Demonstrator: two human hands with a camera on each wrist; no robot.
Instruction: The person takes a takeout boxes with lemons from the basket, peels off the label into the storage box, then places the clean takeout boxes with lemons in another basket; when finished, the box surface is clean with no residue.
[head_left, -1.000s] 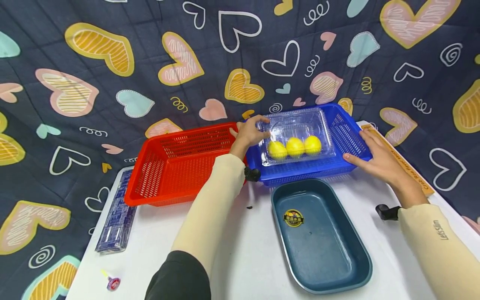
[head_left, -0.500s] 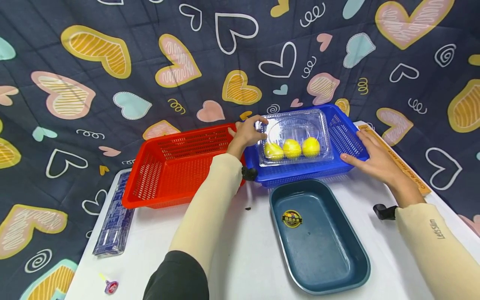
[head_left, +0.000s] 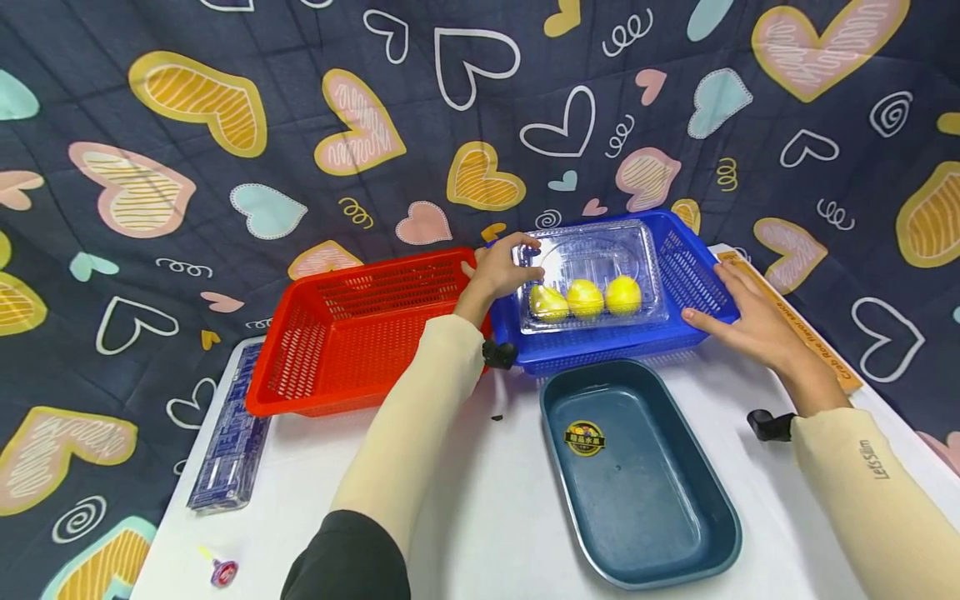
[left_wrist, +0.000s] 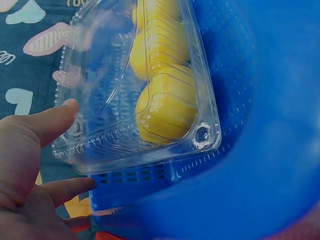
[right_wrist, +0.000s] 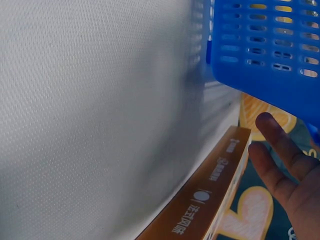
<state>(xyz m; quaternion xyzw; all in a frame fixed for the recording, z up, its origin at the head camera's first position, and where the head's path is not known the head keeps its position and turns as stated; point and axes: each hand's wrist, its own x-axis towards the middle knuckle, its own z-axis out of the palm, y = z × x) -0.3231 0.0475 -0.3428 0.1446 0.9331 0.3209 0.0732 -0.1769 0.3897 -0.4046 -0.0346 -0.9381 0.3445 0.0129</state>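
Observation:
A clear plastic clamshell box (head_left: 592, 254) with three yellow fruits (head_left: 586, 297) inside lies tilted in the blue perforated basket (head_left: 686, 283). My left hand (head_left: 491, 271) pinches the box's left edge, index finger and thumb at that side. Its other fingers lie by the adjoining rims of the blue and red baskets. In the left wrist view, the box corner (left_wrist: 197, 137) shows between the fingers and the fruits. On the far side, my right hand (head_left: 765, 325) spreads around the blue basket's right corner with straight fingers, thumb tip close to the rim.
A red perforated basket (head_left: 367, 342) stands left of the blue one. In front sits a dark teal tray (head_left: 637, 492). An orange-brown box (head_left: 795, 317) lies along the right edge. A blue-patterned pack (head_left: 232, 433) and a small purple item (head_left: 223, 572) lie at left.
The clear box has tipped slightly, and the fruits have shifted a little inside it. Both hands keep their places; the view has moved slightly.

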